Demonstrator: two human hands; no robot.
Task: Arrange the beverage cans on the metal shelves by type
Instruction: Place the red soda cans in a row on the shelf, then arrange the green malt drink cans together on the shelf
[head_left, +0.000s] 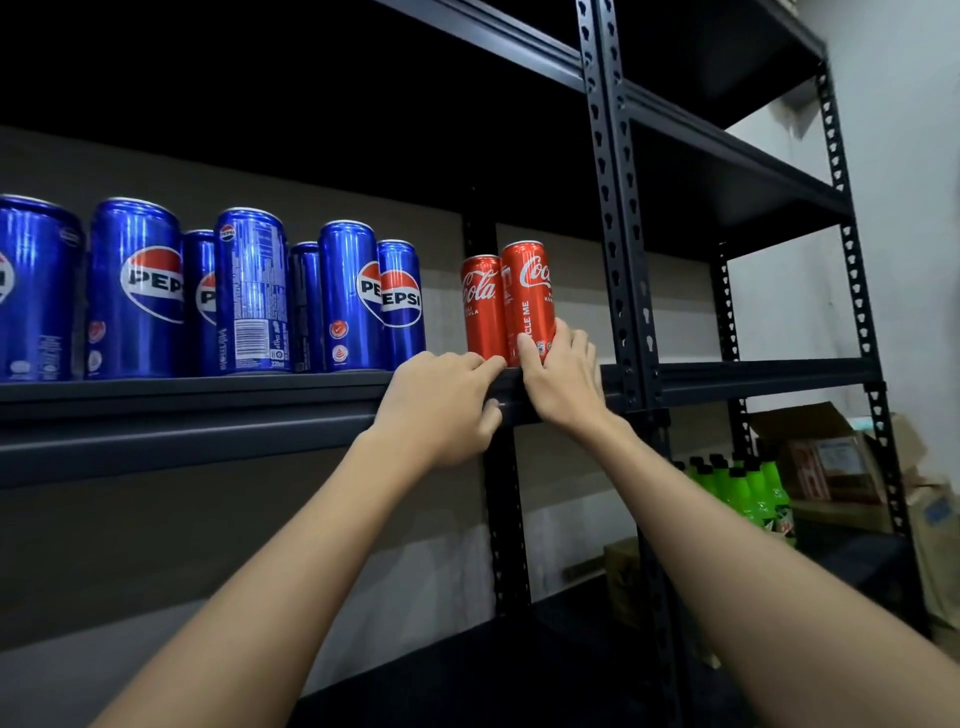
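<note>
- Coca-Cola cans stand upright, straight ahead on the shelf.
- My right hand cups the nearer can; left hand, loosely curled, touches the shelf lip.

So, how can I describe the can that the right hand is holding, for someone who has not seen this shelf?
Find the dark metal shelf with the row of blue Pepsi cans. At its right end, next to the upright post, stand two red Coca-Cola cans. It is the right red can, nearer the post, reading "CLE ME", with the right hand at its base.
</note>
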